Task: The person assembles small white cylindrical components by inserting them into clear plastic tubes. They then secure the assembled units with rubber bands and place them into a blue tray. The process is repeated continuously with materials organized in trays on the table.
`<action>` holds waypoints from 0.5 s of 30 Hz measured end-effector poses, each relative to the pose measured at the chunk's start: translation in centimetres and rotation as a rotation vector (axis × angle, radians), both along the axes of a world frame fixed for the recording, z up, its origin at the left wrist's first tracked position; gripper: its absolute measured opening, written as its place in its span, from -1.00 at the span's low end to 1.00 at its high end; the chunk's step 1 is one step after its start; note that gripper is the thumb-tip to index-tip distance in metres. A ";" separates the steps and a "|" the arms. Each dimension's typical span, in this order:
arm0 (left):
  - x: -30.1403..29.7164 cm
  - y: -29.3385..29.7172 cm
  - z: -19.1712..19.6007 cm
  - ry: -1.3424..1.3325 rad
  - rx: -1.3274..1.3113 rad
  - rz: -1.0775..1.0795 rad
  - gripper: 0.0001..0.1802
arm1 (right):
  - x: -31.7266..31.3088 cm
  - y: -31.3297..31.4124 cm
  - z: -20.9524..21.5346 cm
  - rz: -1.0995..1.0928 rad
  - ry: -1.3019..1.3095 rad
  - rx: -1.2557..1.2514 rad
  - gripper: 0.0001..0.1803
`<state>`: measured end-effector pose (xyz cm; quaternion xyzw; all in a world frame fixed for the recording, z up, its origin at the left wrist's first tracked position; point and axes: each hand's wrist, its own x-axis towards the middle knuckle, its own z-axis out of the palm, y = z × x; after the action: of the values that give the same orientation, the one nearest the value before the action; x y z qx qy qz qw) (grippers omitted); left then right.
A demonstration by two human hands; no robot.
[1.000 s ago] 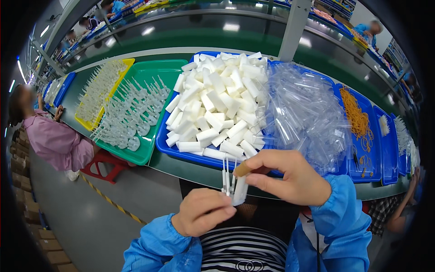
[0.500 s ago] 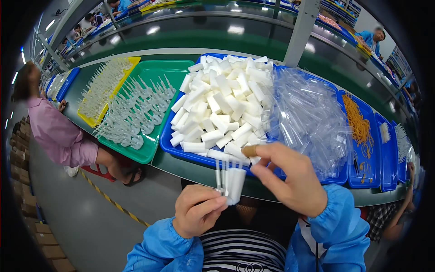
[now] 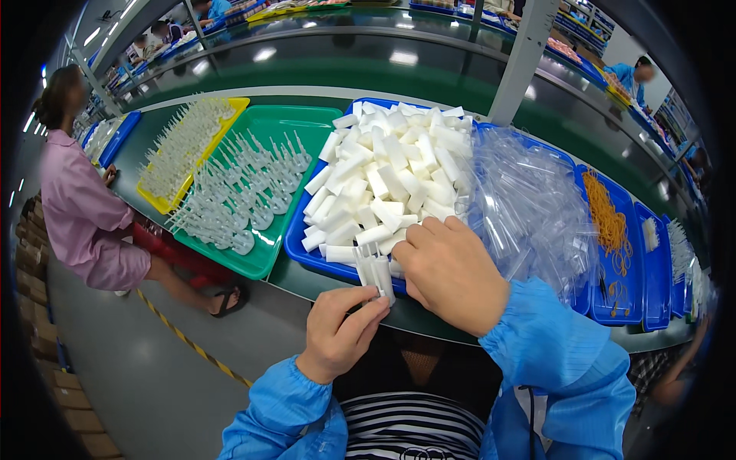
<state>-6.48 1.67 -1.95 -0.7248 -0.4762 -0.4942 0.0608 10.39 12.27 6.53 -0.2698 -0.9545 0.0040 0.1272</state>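
My left hand [image 3: 341, 331] pinches the base of a small part with several thin translucent prongs and white foam tubes [image 3: 376, 273] on it, held upright at the tray's front edge. My right hand [image 3: 454, 274] is curled over the front right of a heap of white foam tubes [image 3: 391, 165], with its back turned up. Its fingertips are hidden, so whatever lies between them does not show. The heap fills a blue tray [image 3: 307, 259].
Left of the foam stand a green tray [image 3: 295, 116] of pale pronged parts and a yellow tray [image 3: 241, 105]. To the right are clear plastic sleeves [image 3: 529, 207] and orange cords [image 3: 609, 222] in blue trays. A person in pink [image 3: 80, 188] sits at the left; a conveyor [image 3: 337, 57] runs behind.
My right hand has moved left and up onto the foam tubes, its fingers curling down. My left hand has raised the pronged part slightly toward the tray. The view has shifted a little.
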 end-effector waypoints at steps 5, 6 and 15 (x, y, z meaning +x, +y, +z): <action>-0.2 0.0 -0.1 0.026 0.037 -0.011 -0.60 | 0.9 -0.6 1.9 -0.044 0.265 -0.263 -0.78; -0.2 0.0 0.2 0.042 0.048 -0.020 -0.60 | 1.3 -0.6 2.3 -0.061 0.335 -0.390 -0.76; 0.2 -1.9 3.3 0.199 0.081 -0.313 -0.63 | 3.2 -2.0 2.7 -0.153 0.810 -0.913 -0.72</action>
<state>-6.28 -0.19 1.40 -0.8323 -0.3290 -0.4422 0.0588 13.56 10.29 9.18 -0.3419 -0.7102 0.5052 0.3514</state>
